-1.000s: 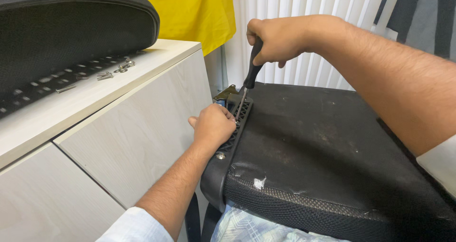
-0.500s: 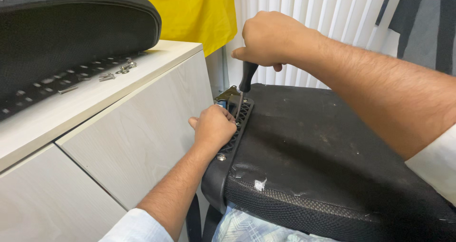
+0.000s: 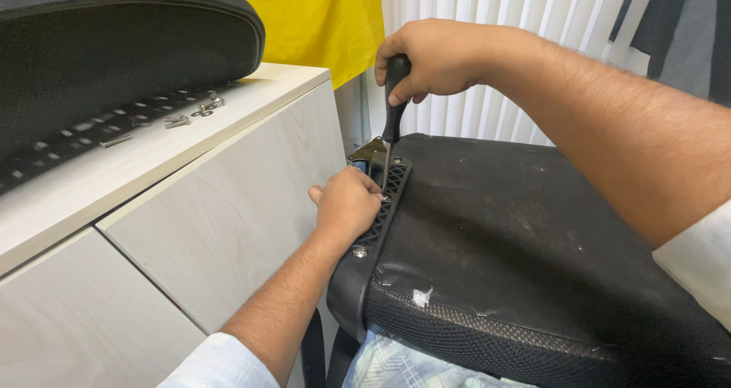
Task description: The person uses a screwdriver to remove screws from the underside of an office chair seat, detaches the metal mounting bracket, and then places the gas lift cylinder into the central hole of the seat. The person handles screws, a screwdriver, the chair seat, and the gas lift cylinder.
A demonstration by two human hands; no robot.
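Note:
A black chair seat [image 3: 518,251] lies upside down, its dusty underside facing up. A ribbed black plastic bracket [image 3: 390,194] runs along its left edge. My right hand [image 3: 430,57] grips the black handle of a screwdriver [image 3: 393,110], held upright with its tip down in the bracket. My left hand [image 3: 346,205] is closed around the bracket's outer edge just beside the tip. A silver bolt head [image 3: 359,252] shows in the bracket below my left hand.
A pale wooden cabinet [image 3: 228,205] stands at left, close against the seat. On its top lie a black mesh chair back [image 3: 114,45] and loose screws [image 3: 190,114]. Yellow cloth [image 3: 320,15] and white vertical blinds [image 3: 502,7] hang behind.
My right hand has turned on the screwdriver handle and shifted slightly, with the handle more exposed than half a second ago. My left hand stays on the bracket.

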